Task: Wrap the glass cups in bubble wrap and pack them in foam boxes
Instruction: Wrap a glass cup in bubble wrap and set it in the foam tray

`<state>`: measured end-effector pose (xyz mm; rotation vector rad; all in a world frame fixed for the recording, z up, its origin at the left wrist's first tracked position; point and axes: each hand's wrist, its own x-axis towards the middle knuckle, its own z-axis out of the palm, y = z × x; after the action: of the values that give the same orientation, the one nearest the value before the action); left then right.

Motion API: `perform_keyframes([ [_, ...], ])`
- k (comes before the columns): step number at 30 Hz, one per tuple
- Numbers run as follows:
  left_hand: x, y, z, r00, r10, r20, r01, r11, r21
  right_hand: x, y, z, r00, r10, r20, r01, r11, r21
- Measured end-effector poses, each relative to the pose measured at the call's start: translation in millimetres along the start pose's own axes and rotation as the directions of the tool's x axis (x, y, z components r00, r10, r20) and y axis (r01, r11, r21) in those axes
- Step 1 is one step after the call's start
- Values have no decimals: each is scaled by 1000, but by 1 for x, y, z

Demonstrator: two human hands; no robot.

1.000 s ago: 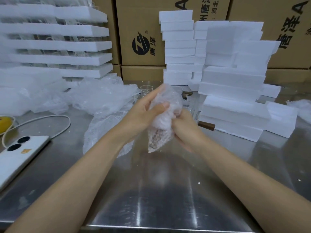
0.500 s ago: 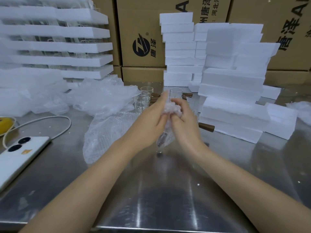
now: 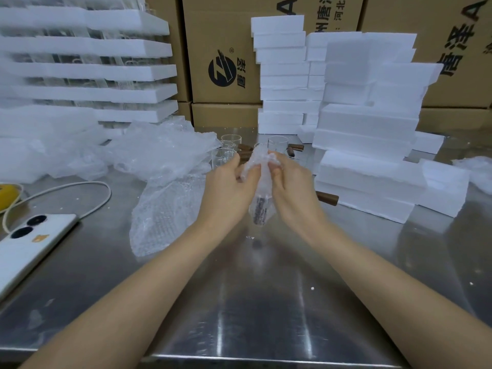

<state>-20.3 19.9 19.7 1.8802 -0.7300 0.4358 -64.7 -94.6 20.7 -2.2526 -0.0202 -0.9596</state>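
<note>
Now, at the packing bench: a glass cup goes under wraps.
Change: the bundle [image 3: 262, 187], loose and wide a second ago, is now squeezed narrow and upright between both hands above the steel table [image 3: 253, 302].
Left hand [image 3: 226, 187]: closed on the bundle's left side, fingers curled.
Right hand [image 3: 290, 187]: pinching the bubble wrap's top fold.
Meaning: wrapping looks nearly finished; boxing comes next.
Waiting: bare glass cups [image 3: 225, 155] behind; foam boxes [image 3: 372, 145] stacked just right.
</note>
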Motion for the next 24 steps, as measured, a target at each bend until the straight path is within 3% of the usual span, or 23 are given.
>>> perform_keyframes([
  [2, -3, 0, 2, 999, 23, 44, -26, 997, 75, 0, 0, -1, 999, -24, -43, 26, 999, 32],
  [5, -4, 0, 2, 998, 41, 54, -51, 982, 183, -2, 4, 3, 999, -5, 33, 5, 1000, 2],
  [11, 0, -3, -5, 999, -7, -35, 13, 982, 189, -8, 3, 10, 995, -48, 89, 54, 997, -56],
  [15, 1, -5, -8, 998, 19, -66, 2, 955, 296, -10, 3, 15, 987, -49, 154, 69, 989, -132],
  [20, -3, 9, -6, 985, 156, -68, -114, 901, 418, -3, 7, 13, 994, 18, 107, -12, 998, -57],
  [24, -2, 9, -9, 962, 270, 32, -258, 870, 421, -1, 10, 10, 996, 46, 72, -43, 998, -45],
])
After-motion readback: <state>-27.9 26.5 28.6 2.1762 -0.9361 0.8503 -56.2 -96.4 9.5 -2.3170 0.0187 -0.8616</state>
